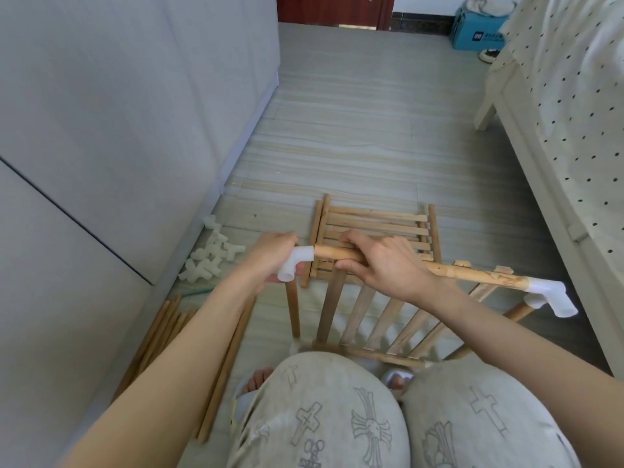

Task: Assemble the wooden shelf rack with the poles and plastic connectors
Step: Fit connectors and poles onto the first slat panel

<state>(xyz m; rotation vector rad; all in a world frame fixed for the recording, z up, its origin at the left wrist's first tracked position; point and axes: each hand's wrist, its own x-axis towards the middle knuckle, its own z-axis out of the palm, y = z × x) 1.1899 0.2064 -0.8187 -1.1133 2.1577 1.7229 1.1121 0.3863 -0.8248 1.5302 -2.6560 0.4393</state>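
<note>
While the right hand [381, 261] grips the round wooden pole [472, 274], the left hand [270, 256] holds its smooth white plastic elbow connector [295, 263].

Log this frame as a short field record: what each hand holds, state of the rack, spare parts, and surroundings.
left hand: left hand grips white plastic elbow connector at the pole's end
right hand: right hand grips round wooden pole
pole's far end: second white plastic connector fitted
rack: slatted wooden shelf panel tilted under the pole
spare panel: flat slatted panels on the floor
spare parts: pile of white connectors, loose wooden poles
surroundings: polka-dot bed cover
</note>
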